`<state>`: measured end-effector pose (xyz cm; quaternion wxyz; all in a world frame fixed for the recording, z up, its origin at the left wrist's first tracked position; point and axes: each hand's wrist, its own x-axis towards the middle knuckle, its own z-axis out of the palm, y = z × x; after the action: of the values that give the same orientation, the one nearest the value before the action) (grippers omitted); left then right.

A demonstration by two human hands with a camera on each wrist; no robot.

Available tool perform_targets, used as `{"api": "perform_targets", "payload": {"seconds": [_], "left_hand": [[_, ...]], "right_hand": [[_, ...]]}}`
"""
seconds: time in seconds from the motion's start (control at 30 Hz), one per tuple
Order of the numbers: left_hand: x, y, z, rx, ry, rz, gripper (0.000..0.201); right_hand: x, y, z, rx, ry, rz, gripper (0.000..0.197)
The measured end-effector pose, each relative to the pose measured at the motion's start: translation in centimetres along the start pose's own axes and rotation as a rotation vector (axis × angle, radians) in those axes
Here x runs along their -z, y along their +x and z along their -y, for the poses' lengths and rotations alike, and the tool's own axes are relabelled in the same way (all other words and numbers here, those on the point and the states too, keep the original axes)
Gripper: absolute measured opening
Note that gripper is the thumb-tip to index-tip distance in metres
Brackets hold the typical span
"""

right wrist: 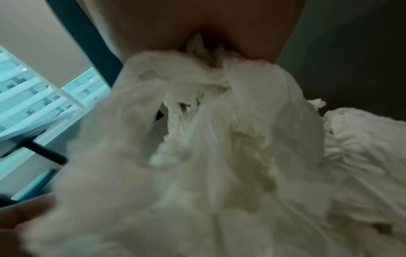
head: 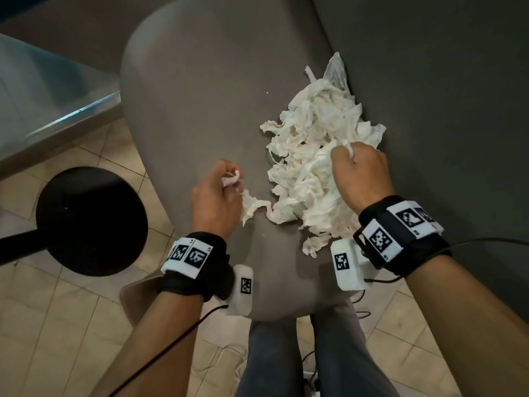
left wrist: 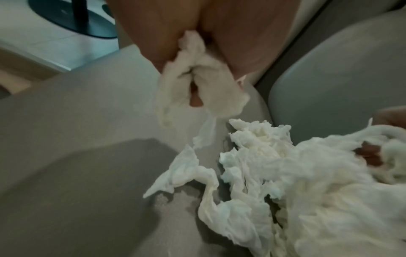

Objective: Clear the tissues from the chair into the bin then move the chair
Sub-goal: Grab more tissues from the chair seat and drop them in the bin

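A heap of crumpled white tissues [head: 312,144] lies on the right side of a grey chair seat [head: 200,90], against the chair's dark backrest [head: 429,81]. My left hand [head: 220,190] grips a twisted tissue [left wrist: 197,87] at the heap's left edge. My right hand [head: 360,173] has its fingers curled into the heap and holds a bunch of tissues [right wrist: 208,121]. In the left wrist view the heap [left wrist: 285,182] spreads over the seat [left wrist: 77,139]. No bin shows in any view.
A black round table base [head: 91,222] with its pole stands on the tiled floor [head: 57,325] to the left. A metal-edged tabletop [head: 51,96] is at the upper left. My legs [head: 300,353] are against the seat's front edge. Cables trail on the floor.
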<state>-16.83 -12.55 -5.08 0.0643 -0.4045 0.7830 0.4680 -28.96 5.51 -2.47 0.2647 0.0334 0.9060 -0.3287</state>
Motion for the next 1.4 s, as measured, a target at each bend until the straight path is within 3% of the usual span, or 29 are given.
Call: {"api": "perform_targets", "payload": {"seconds": [0.07,0.17,0.27,0.37,0.43,0.53,0.73,0.87,1.0,1.13,1.27,1.3,1.4], "left_hand": [[0.4,-0.7,-0.5,-0.020,0.041,-0.006,0.023],[-0.5,-2.2,-0.3,-0.043,0.127,0.088,0.007],[-2.8,-3.0,2.0,0.001,0.299,0.239,0.027],[-4.5,-3.2,4.3,0.016,0.526,0.326,0.040],[-4.8,-3.4,5.0,-0.003,0.558,0.285,0.030],[-4.2,-3.4,5.0,-0.037,0.499,0.216,0.018],[-1.3,-2.3,3.0,-0.123,0.323,0.093,0.008],[-1.1,-1.6,0.5,-0.134,0.252,0.151,0.025],[-3.2,-0.4,-0.6,-0.147,0.441,0.197,0.035],[-5.9,0.9,-0.6,-0.089,0.527,0.264,0.045],[-6.6,1.2,-0.7,-0.039,0.495,0.266,0.028],[-6.3,1.1,-0.9,-0.030,0.440,0.246,0.027],[-5.0,0.4,-1.0,-0.002,0.271,0.130,0.024]], "right_hand": [[0.4,-0.2,0.2,-0.011,0.017,-0.005,0.039],[0.6,-0.4,-0.3,0.019,-0.006,-0.029,0.035],[0.0,-0.4,-1.2,0.060,-0.074,-0.024,0.006],[-1.2,-0.9,-2.0,0.067,-0.098,0.087,0.035],[-1.8,-1.2,-2.4,0.090,-0.093,0.106,0.038],[-1.9,-1.0,-2.5,0.038,-0.096,0.064,0.018],[-1.0,-1.5,-2.5,-0.044,-0.052,0.037,0.036],[-1.3,-1.8,-3.3,0.039,-0.190,0.093,0.014],[-1.4,-1.9,-3.8,0.063,-0.204,0.053,0.030],[-1.0,-2.2,-3.9,0.086,-0.115,-0.035,0.026],[-0.5,-2.7,-3.8,0.021,0.091,0.055,0.015],[-0.4,-2.9,-3.8,-0.001,0.117,0.112,0.018],[-0.5,-3.0,-4.6,-0.037,0.010,0.262,0.053]]}}
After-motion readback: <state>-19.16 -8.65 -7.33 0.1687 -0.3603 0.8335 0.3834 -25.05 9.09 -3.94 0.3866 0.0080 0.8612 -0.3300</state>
